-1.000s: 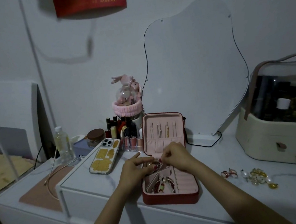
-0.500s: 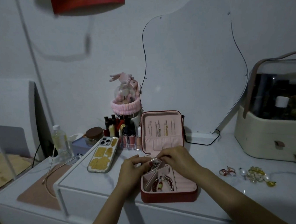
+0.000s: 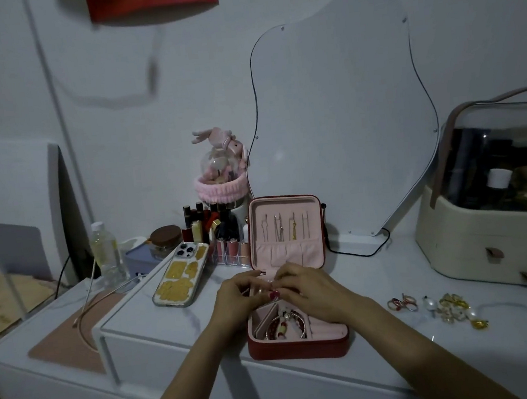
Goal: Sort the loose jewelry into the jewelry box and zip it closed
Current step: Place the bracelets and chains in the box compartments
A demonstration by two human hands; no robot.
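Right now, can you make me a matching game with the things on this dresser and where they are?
Things:
1. jewelry box
2. phone
3. loose rings
4. clear bottle

Places:
A. far left, near the wall
B. lying flat, left of the box
C. open in the middle, under both hands
D. on the dresser top, right of the box

Pairs: 1-C, 2-B, 3-D, 4-A
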